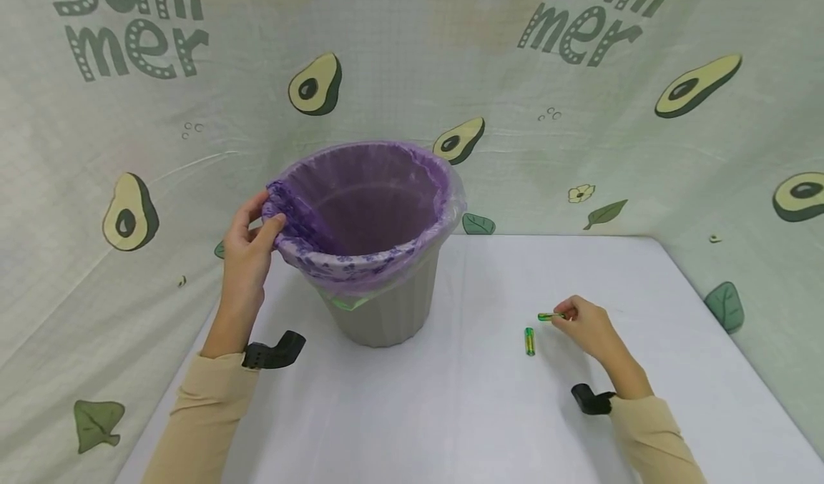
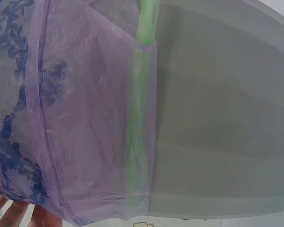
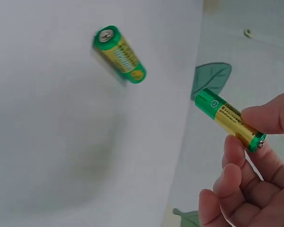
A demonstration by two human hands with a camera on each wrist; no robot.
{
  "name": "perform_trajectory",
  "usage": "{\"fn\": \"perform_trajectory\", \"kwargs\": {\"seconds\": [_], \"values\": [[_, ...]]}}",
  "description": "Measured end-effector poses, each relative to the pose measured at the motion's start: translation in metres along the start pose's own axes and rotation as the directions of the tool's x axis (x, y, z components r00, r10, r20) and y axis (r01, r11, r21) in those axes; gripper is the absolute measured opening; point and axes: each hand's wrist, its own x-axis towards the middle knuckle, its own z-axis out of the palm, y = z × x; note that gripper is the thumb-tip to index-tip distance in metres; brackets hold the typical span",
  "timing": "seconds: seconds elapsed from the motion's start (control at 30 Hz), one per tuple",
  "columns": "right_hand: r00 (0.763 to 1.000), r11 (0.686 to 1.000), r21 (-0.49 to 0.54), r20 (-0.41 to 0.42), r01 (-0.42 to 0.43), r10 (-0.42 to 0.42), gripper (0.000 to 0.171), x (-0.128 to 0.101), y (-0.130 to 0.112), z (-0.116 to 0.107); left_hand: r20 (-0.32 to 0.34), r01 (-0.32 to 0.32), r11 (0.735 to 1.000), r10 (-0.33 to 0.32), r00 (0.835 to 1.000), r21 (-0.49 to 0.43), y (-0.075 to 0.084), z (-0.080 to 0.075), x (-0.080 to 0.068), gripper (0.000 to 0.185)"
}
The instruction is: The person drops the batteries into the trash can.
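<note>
My left hand (image 1: 249, 244) grips the left rim of a grey trash bin (image 1: 386, 312), thumb outside and fingers over the edge. A purple trash bag (image 1: 360, 266) with a blue flower print lines the bin and is folded over its rim; in the left wrist view its green drawstring (image 2: 137, 127) hangs against the grey wall. On the right, my right hand (image 1: 589, 327) pinches a green and gold battery (image 3: 229, 120) by one end between thumb and fingers, above the table. A second such battery (image 1: 530, 342) lies on the table just left of that hand.
The white table (image 1: 483, 412) carries the bin at its back left. Behind and beside it hangs a pale cloth (image 1: 386, 55) printed with avocados, leaves and lettering. The bin's bottom is hidden from the head view. Each wrist wears a black camera mount (image 1: 273, 352).
</note>
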Motion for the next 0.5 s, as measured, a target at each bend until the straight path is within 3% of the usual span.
{"fn": "perform_trajectory", "kwargs": {"seconds": [0.23,0.5], "values": [[0.987,0.994,0.036,-0.123,0.106,-0.101,0.023,0.003,-0.034,-0.019,0.001,0.005,1.000,-0.005,1.000,0.030,0.002,-0.001,0.000,0.049],[0.945,0.964,0.067,-0.228,0.256,-0.235,0.021,0.002,-0.085,-0.039,0.004,0.014,0.999,-0.014,1.000,0.047,0.003,0.000,0.000,0.050]]}}
